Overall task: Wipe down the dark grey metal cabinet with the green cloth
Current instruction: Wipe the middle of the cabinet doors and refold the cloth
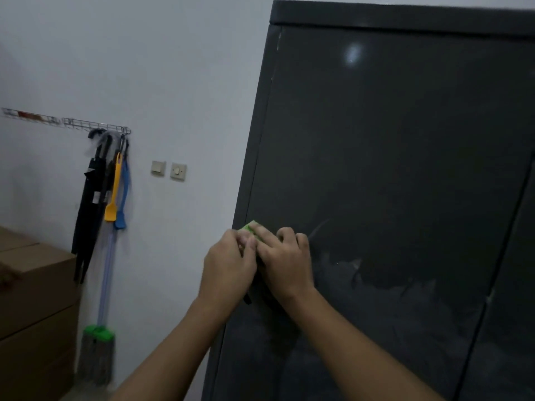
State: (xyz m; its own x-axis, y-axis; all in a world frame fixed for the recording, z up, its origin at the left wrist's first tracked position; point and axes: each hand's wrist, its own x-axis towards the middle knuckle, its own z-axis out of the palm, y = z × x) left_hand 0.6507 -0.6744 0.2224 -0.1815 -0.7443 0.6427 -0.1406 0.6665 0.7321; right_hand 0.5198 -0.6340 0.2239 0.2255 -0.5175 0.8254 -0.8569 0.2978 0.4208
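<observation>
Both hands are up at the dark grey metal cabinet, right at the left edge of its door, about halfway down the frame. The green cloth is there between them, pressed against the door. Only a small bright corner peeks out above the fingers; the rest is hidden under the hands. The left grip has its fingers curled in, pinching the cloth's near side. The right grip touches it knuckle to knuckle, fingers bent over the cloth and clamped on it against the metal. Pale smeary streaks spread across the door just right of the hands and below them, and a soft spot of reflected light sits high on the panel.

Off to the left, on the white wall, a wire rack carries black umbrellas, a yellow long-handled tool and a blue one. A mop with a green head hangs beneath them. Two wall switches sit between the rack and the cabinet, and cardboard boxes are stacked in the lower left corner.
</observation>
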